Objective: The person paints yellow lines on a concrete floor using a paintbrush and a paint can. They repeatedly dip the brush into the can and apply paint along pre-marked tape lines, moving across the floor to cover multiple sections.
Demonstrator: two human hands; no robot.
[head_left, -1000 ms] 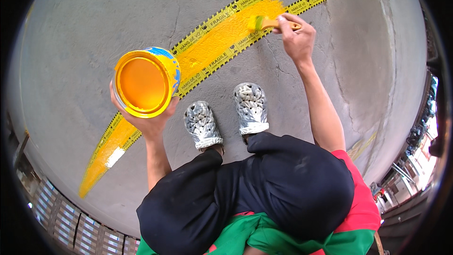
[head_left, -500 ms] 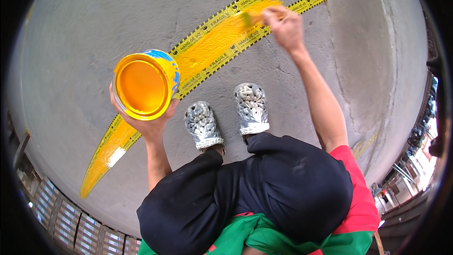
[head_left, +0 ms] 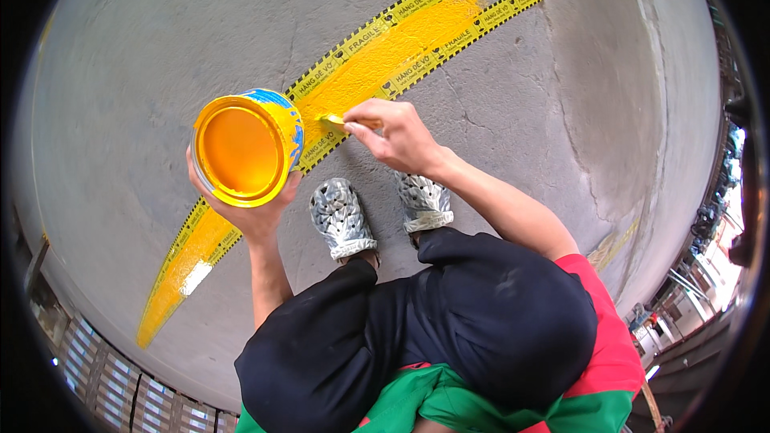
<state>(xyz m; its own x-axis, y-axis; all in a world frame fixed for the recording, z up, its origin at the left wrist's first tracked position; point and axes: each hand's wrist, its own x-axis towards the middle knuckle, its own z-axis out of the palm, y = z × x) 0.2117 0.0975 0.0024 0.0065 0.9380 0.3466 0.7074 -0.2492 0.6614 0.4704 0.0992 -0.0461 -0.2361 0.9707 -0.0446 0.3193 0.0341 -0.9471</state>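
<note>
My left hand (head_left: pixel 255 212) is wrapped round the lower side of a paint can (head_left: pixel 294 130), which is tilted so its opening faces me. Yellow-orange paint (head_left: pixel 241 152) fills part of it, and drips coat its rim and blue side. In my right hand (head_left: pixel 395 135) a paintbrush (head_left: pixel 333 120) is pinched by its handle, its yellow-coated bristles low over the painted stripe close to the can; whether they touch it I cannot tell. The wet yellow stripe (head_left: pixel 377 56) runs along the concrete between two strips of yellow-and-black tape (head_left: pixel 353 38).
My patterned clogs (head_left: pixel 341 212) stand on the grey concrete floor (head_left: pixel 513 128) just below the stripe. A pale patch (head_left: pixel 196 277) shows on the stripe's lower-left part. Slatted wooden pallets (head_left: pixel 120 381) line the lower left, and assorted clutter (head_left: pixel 682 305) lies at the right edge.
My right hand has brought the brush from the far upper-right end of the painted stripe down and left, close beside the can. The can in my left hand has barely moved.
</note>
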